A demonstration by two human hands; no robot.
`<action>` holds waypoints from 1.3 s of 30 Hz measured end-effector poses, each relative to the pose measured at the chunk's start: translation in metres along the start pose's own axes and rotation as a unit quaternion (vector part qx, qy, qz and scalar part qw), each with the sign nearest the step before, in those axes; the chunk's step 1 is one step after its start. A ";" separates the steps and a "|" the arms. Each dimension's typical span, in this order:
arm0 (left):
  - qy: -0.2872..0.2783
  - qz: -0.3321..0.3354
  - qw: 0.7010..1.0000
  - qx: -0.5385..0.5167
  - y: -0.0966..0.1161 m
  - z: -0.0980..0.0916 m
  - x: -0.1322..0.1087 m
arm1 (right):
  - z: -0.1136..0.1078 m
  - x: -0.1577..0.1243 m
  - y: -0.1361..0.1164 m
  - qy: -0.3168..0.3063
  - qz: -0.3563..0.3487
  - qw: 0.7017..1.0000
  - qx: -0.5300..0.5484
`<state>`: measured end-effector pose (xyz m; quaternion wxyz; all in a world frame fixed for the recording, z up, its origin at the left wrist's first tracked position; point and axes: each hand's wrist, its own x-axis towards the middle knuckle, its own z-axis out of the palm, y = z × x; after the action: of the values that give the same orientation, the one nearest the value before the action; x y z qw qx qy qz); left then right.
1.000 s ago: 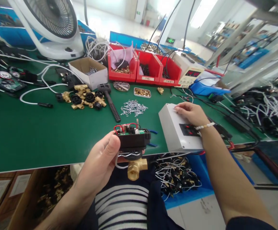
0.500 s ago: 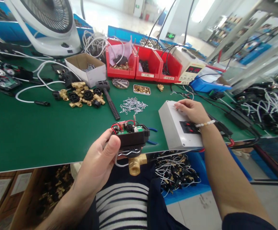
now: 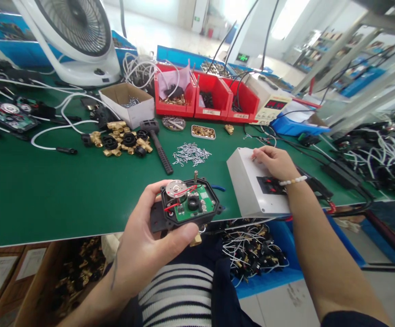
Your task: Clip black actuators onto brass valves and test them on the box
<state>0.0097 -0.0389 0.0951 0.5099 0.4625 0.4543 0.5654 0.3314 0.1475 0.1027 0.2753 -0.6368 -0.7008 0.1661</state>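
My left hand is closed around a motorised valve unit, a black housing without a lid. Inside it show a green circuit board, red wires and a round silver motor, tilted towards me. A bit of the brass valve body peeks out below; the rest of it is hidden. On the grey control box, my right hand pinches a small metal toggle switch with thumb and forefinger. Blue-handled pliers lie partly hidden behind the housing.
Behind the unit lie silver clips, a black hammer and brass fittings. Red bins, a power supply and a fan line the back. Tangled cables lie right; a blue crate stands below the edge.
My left hand has turned the valve unit so its open top faces me, and the brass body has swung mostly out of sight. My right hand stays at the toggle switch.
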 end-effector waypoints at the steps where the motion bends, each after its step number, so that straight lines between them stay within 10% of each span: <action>1: -0.004 0.005 1.000 0.005 0.000 -0.001 0.000 | 0.000 0.000 0.000 0.000 -0.002 1.000 -0.004; 18: -0.009 0.024 1.000 -0.012 0.004 0.001 -0.001 | 0.001 -0.003 -0.008 0.003 0.027 1.000 -0.004; 28: -0.026 -0.196 0.934 -0.296 -0.010 0.005 0.009 | 0.001 -0.001 -0.004 -0.001 0.016 1.000 0.009; 39: -0.036 -0.199 0.915 -0.348 -0.007 0.007 0.009 | 0.002 -0.001 0.000 0.010 0.004 1.000 -0.004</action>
<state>0.0171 -0.0287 0.0893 0.7568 0.1757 0.2931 0.5572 0.3303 0.1470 0.1015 0.2789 -0.6423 -0.6963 0.1576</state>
